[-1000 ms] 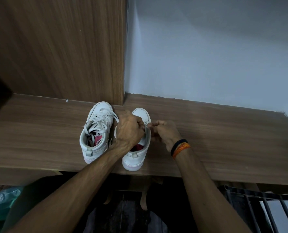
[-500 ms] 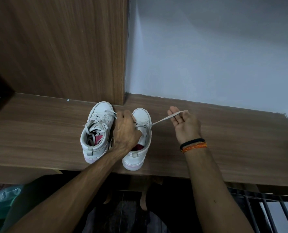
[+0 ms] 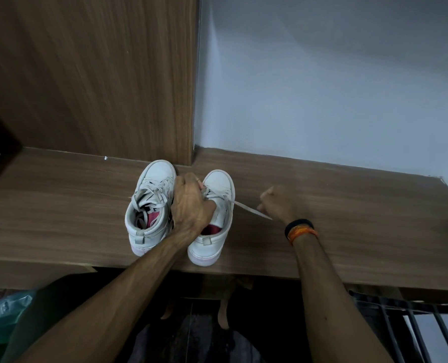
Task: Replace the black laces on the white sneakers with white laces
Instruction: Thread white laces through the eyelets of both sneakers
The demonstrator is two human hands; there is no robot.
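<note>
Sneakers, two white ones, stood side by side on the wooden shelf (image 3: 322, 231) in the head view, toes toward the wall at twelve o'clock and heels at the near edge. The left sneaker (image 3: 149, 205) was fully threaded with a pale lace, its ends lying loose over the tongue and into the pink-lined opening. The right sneaker (image 3: 212, 218) sat just beside it at three o'clock, with lacing showing only across its upper eyelets.

The left hand (image 3: 190, 205) reached in from seven o'clock and lay over the gap between the two shoes, fingers curled down onto the lacing of the right sneaker and pinching it near the eyelets. A white lace (image 3: 246, 208) ran out from that shoe toward four o'clock, drawn fairly straight. The right hand (image 3: 277, 205), wearing a black and an orange band at the wrist, hovered above the shelf at three o'clock of the shoes, fingers curled around that lace with its tip sticking out past the hand.

A wood panel (image 3: 92, 74) rose behind the left shoe.
</note>
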